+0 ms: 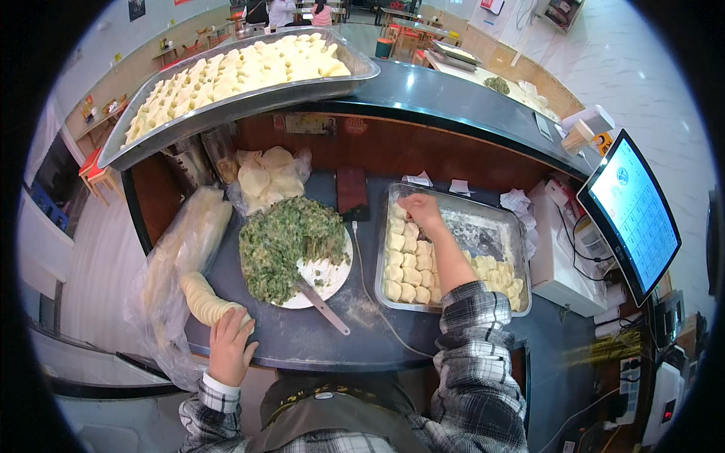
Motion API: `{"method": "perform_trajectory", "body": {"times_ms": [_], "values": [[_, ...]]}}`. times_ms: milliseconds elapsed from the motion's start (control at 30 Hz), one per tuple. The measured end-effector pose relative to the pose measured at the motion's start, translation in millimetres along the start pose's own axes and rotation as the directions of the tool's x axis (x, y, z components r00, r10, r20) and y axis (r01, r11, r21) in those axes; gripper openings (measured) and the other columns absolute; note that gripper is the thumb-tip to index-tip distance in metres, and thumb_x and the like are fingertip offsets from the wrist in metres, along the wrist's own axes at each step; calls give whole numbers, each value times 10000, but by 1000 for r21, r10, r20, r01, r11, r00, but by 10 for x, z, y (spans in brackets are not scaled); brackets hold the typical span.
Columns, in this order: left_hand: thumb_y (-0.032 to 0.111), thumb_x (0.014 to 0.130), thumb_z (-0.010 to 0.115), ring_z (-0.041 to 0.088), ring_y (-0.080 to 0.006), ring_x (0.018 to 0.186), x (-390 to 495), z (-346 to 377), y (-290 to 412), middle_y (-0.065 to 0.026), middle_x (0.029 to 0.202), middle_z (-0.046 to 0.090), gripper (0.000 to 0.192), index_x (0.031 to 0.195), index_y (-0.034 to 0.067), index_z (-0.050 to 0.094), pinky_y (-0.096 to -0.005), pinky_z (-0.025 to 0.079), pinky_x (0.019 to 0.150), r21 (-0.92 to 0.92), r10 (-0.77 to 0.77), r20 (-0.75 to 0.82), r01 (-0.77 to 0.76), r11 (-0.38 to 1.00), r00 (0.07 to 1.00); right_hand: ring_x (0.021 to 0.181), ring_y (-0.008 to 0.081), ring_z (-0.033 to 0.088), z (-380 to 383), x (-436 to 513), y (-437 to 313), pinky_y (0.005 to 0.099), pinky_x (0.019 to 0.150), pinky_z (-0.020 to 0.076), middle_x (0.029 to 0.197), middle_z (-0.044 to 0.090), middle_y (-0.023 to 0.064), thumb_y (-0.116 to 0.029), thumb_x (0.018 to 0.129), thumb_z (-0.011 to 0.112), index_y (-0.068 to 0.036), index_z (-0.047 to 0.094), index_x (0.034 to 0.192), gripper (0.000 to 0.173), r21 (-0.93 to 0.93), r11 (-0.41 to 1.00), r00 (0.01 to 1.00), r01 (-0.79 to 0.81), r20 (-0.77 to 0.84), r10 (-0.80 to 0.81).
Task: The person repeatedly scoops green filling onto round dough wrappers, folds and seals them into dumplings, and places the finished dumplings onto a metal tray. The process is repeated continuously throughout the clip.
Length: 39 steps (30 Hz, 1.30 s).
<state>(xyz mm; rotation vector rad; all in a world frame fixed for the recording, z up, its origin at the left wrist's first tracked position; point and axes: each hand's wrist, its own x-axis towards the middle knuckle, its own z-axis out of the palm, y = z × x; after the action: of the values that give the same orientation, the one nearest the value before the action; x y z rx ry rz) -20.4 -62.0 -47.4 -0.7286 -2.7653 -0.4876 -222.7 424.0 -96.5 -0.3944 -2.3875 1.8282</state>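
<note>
My right hand (421, 212) reaches over the upper left corner of a metal tray (527, 283), its fingertips bunched at a dumpling beside rows of filled dumplings (412, 276). Whether it still grips that dumpling is hidden. My left hand (230, 345) rests with spread fingers on the near end of a curved stack of round dough wrappers (201, 300). Between the hands, a mound of chopped green filling (283, 243) covers most of a white round plate (334, 280). A flat metal spatula (324, 308) leans out of it over the plate's near edge.
A large dumpling tray (238, 107) stands on the raised counter (430, 85). Bagged wrappers (187, 238) lie left, more wrappers (263, 175) behind the filling. A dark red phone or case (352, 192) and a white cable (368, 289) lie centrally; a touchscreen (634, 215) stands right.
</note>
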Motion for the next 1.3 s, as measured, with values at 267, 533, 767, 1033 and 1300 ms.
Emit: {"method": "perform_trajectory", "body": {"times_ms": [267, 533, 767, 1033, 1300], "values": [[57, 719, 700, 567, -317, 1134, 77, 93, -116, -98, 1146, 642, 269, 982, 42, 646, -429, 429, 927, 11, 22, -130, -20, 1000, 991, 678, 141, 606, 76, -55, 51, 309, 641, 500, 809, 660, 64, -156, 917, 643, 9, 686, 1047, 215, -318, 931, 978, 180, -45, -204], [146, 1015, 465, 666, -282, 936, 141, -42, -55, -191, 1058, 661, 154, 1083, 24, 530, -342, 532, 799, -940, -567, -80, 128, 317, 820, 866, 378, 627, 629, -1289, -773, 418, 764, 509, 981, 626, 203, -24, 894, 540, 16, 638, 1037, 179, -382, 607, 701, 697, 187, -688], [325, 1028, 460, 663, -224, 888, 231, 219, 316, -109, 1037, 652, 312, 1123, 43, 556, -348, 571, 753, -571, -186, 619, 274, -774, 763, 907, 364, 641, 1559, -2416, -911, 434, 775, 540, 1109, 571, 164, -97, 852, 617, -28, 579, 1122, 281, -657, 405, 767, 636, 484, -421], [369, 1043, 411, 615, -167, 720, 104, 278, 490, -74, 914, 638, 331, 1144, 81, 539, -293, 529, 662, -626, -192, 646, 369, -687, 739, 735, 324, 670, 1401, -1986, -831, 433, 624, 558, 1011, 594, 112, -8, 823, 560, -57, 645, 1032, 232, -776, 329, 798, 539, 345, -494], [392, 1053, 349, 623, -204, 754, 99, 447, 430, -95, 964, 637, 385, 1193, 76, 519, -335, 532, 701, -632, -169, 652, 407, -660, 739, 744, 310, 662, 1203, -2462, -866, 400, 621, 538, 966, 601, 72, -58, 873, 611, -75, 673, 1041, 179, -535, 539, 759, 651, 447, -473]]}}
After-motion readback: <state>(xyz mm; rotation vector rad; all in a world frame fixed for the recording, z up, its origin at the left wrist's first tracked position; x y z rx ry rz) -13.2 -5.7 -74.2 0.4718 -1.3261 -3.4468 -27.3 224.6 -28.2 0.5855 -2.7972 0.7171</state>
